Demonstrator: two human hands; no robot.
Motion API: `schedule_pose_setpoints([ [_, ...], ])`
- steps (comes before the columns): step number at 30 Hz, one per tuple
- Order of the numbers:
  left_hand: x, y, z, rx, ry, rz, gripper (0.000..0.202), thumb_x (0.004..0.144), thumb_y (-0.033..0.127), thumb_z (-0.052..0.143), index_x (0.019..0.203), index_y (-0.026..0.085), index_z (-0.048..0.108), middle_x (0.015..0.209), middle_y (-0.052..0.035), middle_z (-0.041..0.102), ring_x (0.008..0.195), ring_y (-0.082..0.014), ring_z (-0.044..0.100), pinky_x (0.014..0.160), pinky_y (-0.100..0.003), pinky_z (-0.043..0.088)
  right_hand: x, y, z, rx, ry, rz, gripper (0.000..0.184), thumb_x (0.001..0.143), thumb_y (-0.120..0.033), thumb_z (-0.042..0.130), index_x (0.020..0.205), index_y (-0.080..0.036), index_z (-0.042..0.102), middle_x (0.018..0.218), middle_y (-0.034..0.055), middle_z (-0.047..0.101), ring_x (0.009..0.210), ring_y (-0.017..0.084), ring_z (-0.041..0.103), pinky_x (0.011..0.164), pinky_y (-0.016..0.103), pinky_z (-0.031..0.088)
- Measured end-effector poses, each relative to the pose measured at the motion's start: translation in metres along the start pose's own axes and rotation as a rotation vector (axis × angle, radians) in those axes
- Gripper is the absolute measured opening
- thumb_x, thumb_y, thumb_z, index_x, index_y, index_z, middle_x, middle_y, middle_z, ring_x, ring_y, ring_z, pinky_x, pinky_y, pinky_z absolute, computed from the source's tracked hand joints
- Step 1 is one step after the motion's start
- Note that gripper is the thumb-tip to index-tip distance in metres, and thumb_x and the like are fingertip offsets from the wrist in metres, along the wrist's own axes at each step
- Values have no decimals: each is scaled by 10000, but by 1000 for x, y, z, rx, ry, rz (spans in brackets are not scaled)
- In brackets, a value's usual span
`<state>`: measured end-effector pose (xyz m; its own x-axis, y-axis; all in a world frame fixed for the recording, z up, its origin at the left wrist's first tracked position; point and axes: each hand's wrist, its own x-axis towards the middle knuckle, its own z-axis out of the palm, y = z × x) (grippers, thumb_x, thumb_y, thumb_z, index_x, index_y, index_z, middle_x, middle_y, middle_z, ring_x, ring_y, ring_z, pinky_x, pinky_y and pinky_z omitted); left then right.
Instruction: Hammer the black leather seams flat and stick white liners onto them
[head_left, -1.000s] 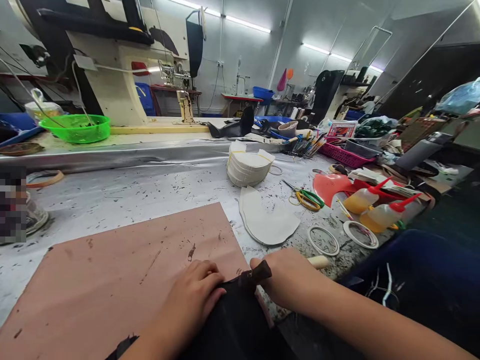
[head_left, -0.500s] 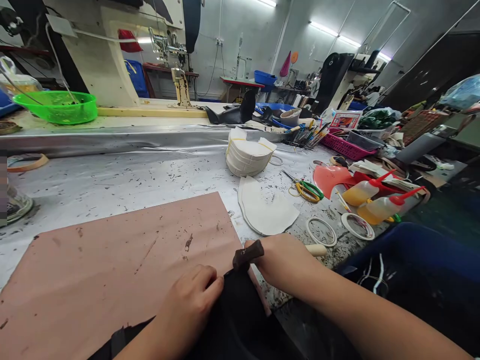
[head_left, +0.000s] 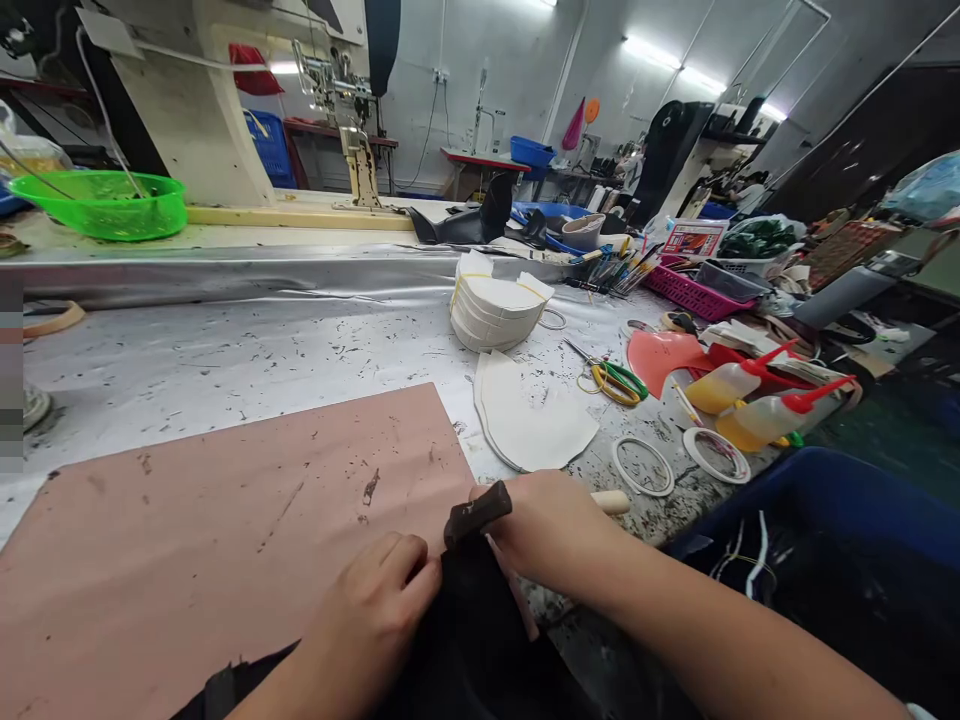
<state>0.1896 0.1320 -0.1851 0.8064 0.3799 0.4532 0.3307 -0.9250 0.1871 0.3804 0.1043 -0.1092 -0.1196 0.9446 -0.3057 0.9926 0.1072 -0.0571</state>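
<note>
My left hand presses its curled fingers down on a black piece of material at the near edge of a pinkish-brown board. My right hand is closed round a wooden-handled hammer whose dark head rests on the top edge of the black piece, just right of my left fingertips. The pale handle end sticks out to the right of the hand.
White cut pieces and a stack of them lie beyond the board. Scissors, tape rings, two glue bottles, a pink basket and a blue bin crowd the right. A green bowl and sewing machines stand behind.
The hammer head has shifted left and slightly up along the black piece's edge. My left fingers have curled tighter on the material. The view has tilted a little downward.
</note>
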Motion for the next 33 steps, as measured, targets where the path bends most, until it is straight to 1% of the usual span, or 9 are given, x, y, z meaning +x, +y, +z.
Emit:
schedule_pose_setpoints([
  [9, 0, -2, -1, -24, 0, -55, 270, 873, 57, 332, 773, 173, 555, 696, -18, 544, 579, -135, 485, 520, -240, 397, -4, -1, 7, -9, 64, -13, 125, 812, -190, 511, 800, -219, 632, 682, 7, 675, 596, 164, 615, 451, 285, 186],
  [14, -1, -8, -11, -192, -106, -233, 205, 873, 159, 415, 762, 199, 582, 750, -21, 594, 685, -159, 555, 599, -256, 458, -2, -2, 13, -7, 26, -35, 167, 811, -198, 497, 856, -218, 656, 714, 20, 689, 609, 191, 618, 448, 290, 176],
  [16, -3, -9, -14, -234, -101, -205, 232, 870, 129, 398, 780, 201, 598, 745, -20, 605, 680, -151, 563, 594, -245, 461, -2, -2, 12, -11, 23, -22, 186, 797, -173, 495, 872, -215, 660, 718, 26, 689, 613, 190, 618, 452, 287, 182],
  [19, -7, -6, -14, -129, -22, -85, 272, 885, 91, 354, 799, 175, 598, 714, -27, 608, 624, -153, 555, 548, -252, 447, -3, -3, 9, 0, 31, -10, 170, 797, -173, 494, 828, -215, 656, 710, 26, 687, 617, 184, 615, 465, 281, 202],
  [22, -9, -1, -13, -43, 2, -18, 296, 917, 108, 315, 803, 155, 585, 727, -42, 610, 617, -159, 553, 540, -262, 448, -5, -5, 6, 21, 42, 31, 167, 810, -173, 487, 855, -222, 640, 740, 23, 692, 636, 187, 619, 476, 276, 219],
  [25, -9, 0, -13, -18, 20, -12, 314, 932, 119, 296, 800, 154, 579, 734, -51, 609, 627, -161, 554, 543, -261, 450, -6, -8, 7, 34, 5, 5, 158, 811, -178, 497, 879, -215, 635, 742, 26, 692, 641, 187, 619, 479, 277, 221],
  [27, -8, 0, -13, -21, 29, -19, 310, 927, 109, 304, 793, 159, 579, 735, -51, 607, 631, -160, 551, 541, -260, 445, -6, -10, 8, 42, 22, -21, 157, 814, -170, 487, 855, -213, 632, 741, 25, 688, 645, 180, 618, 484, 280, 221],
  [29, -8, -1, -14, -33, 17, -16, 291, 917, 102, 327, 787, 164, 579, 735, -50, 602, 635, -163, 547, 540, -265, 438, -6, -10, 9, 55, 53, -31, 155, 806, -165, 484, 845, -214, 626, 742, 21, 686, 649, 178, 619, 484, 283, 219],
  [33, -8, -3, -16, -56, -31, -15, 251, 889, 79, 365, 830, 169, 591, 710, -30, 581, 622, -162, 535, 536, -264, 425, -8, -11, 11, 41, 46, -61, 119, 794, -175, 503, 812, -210, 615, 697, 17, 677, 620, 182, 622, 476, 287, 206],
])
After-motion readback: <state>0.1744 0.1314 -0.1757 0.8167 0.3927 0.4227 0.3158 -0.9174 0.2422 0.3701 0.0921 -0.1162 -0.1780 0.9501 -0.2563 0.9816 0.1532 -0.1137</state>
